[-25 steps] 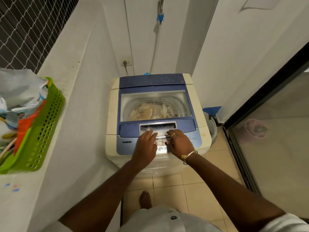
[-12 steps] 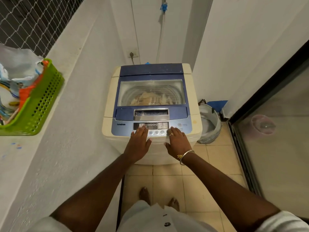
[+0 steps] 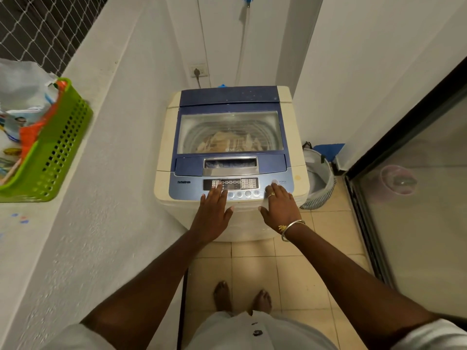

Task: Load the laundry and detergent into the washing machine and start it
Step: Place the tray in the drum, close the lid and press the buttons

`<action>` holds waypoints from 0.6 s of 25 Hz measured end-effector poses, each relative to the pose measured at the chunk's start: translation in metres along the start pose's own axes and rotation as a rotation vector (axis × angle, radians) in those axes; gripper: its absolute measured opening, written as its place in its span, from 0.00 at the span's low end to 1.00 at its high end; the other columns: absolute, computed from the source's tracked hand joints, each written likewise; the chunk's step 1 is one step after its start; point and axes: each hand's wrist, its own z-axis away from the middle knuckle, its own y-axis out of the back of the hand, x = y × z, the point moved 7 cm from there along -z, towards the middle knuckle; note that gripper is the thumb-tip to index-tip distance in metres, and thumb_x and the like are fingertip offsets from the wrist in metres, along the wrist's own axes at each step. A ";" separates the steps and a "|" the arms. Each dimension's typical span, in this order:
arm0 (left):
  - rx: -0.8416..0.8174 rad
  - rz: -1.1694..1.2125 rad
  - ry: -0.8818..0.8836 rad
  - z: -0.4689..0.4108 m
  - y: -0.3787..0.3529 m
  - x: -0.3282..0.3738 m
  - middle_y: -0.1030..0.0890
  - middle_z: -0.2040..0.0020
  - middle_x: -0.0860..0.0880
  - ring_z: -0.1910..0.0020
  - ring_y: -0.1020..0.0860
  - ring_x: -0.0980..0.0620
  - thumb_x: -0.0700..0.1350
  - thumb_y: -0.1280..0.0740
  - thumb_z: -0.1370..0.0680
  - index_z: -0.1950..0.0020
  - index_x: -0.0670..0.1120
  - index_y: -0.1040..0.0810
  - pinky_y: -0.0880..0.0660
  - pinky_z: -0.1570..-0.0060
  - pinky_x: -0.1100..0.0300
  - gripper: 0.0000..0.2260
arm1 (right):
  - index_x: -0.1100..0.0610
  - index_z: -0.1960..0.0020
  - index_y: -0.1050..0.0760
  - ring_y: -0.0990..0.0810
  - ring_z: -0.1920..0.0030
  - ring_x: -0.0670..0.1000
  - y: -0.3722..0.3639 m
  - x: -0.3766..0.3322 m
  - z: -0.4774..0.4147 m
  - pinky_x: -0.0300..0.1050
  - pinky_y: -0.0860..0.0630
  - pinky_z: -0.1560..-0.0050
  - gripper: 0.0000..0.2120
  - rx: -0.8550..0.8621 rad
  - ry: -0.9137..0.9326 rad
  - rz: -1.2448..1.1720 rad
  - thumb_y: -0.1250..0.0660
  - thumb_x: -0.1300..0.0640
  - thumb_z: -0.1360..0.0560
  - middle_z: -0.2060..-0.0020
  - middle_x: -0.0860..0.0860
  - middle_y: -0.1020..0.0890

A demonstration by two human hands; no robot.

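Setting the wash cycle on the top-loading washing machine point(image 3: 231, 157), lid shut.

Laundry point(image 3: 228, 145) is lying in the drum under the lid window; both hands are resting flat and empty on the control panel point(image 3: 231, 184), left hand point(image 3: 212, 213) fingering the left buttons, right hand point(image 3: 279, 208) seemingly reaching the power button. One green basket point(image 3: 58, 150) is sitting left of the machine, one hamper point(image 3: 317, 178) right.

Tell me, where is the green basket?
In the head view, the green basket sits on the white ledge at the far left, left of the washing machine, with bags stuffed inside it.
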 end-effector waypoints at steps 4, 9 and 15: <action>-0.013 0.007 0.012 0.001 0.001 -0.004 0.40 0.21 0.42 0.23 0.41 0.42 0.55 0.40 0.19 0.23 0.44 0.40 0.40 0.26 0.41 0.28 | 0.58 0.23 0.43 0.42 0.23 0.58 -0.001 0.003 0.000 0.59 0.39 0.26 0.34 -0.010 -0.022 0.010 0.37 0.43 0.22 0.22 0.57 0.42; 0.000 0.031 0.009 0.002 0.008 -0.009 0.40 0.21 0.42 0.23 0.41 0.42 0.54 0.40 0.19 0.24 0.44 0.38 0.39 0.27 0.40 0.26 | 0.58 0.24 0.41 0.41 0.23 0.58 0.002 0.003 0.000 0.60 0.38 0.26 0.34 -0.021 -0.027 0.020 0.37 0.43 0.23 0.22 0.57 0.41; 0.000 0.038 0.017 0.004 0.010 -0.012 0.42 0.21 0.42 0.22 0.43 0.42 0.54 0.41 0.18 0.23 0.44 0.38 0.41 0.26 0.40 0.26 | 0.57 0.24 0.41 0.41 0.23 0.58 0.005 0.003 0.002 0.60 0.38 0.27 0.33 -0.022 -0.024 0.036 0.37 0.43 0.22 0.22 0.56 0.41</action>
